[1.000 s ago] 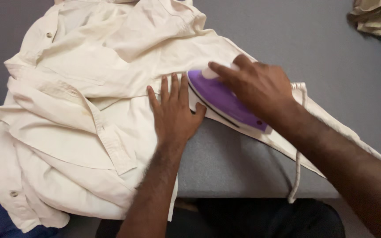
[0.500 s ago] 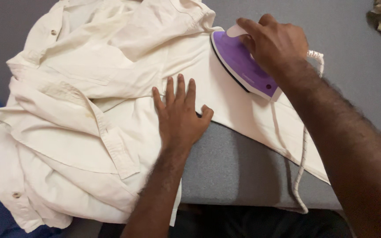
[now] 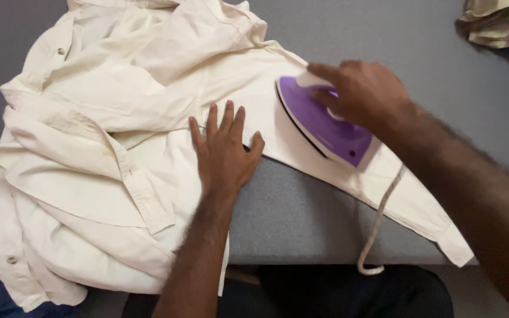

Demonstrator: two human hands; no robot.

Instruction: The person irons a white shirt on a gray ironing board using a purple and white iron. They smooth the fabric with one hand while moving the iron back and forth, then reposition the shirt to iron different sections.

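Far left to centre of frame: cream shirt (image 3: 89,153), bunched in loose folds, body hanging off the near edge of the grey ironing surface (image 3: 290,218). Soft, light, floppy, so I'd expect it to creep under the iron unless pinned; best held flat-palmed near the seam, not pinched

Centre: left hand (image 3: 222,153) palm down on the shirt where the sleeve (image 3: 407,206) starts, fingers spread and straight, gripping nothing, just pressing. Forearm comes up from bottom centre, wrist straight

Right of centre: purple and white iron (image 3: 322,121) sits soleplate down on the sleeve, nose toward upper left. Rigid, likely the heavy item here, hot underneath, so take it by the top handle only. Right hand (image 3: 363,91) is wrapped over that handle, fingers curled shut round it; slightly motion-blurred. Forearm enters from lower right

White cord (image 3: 378,227) trails off the iron's rear and loops over the near edge

Upper right corner: another crumpled beige cloth (image 3: 496,23), well apart
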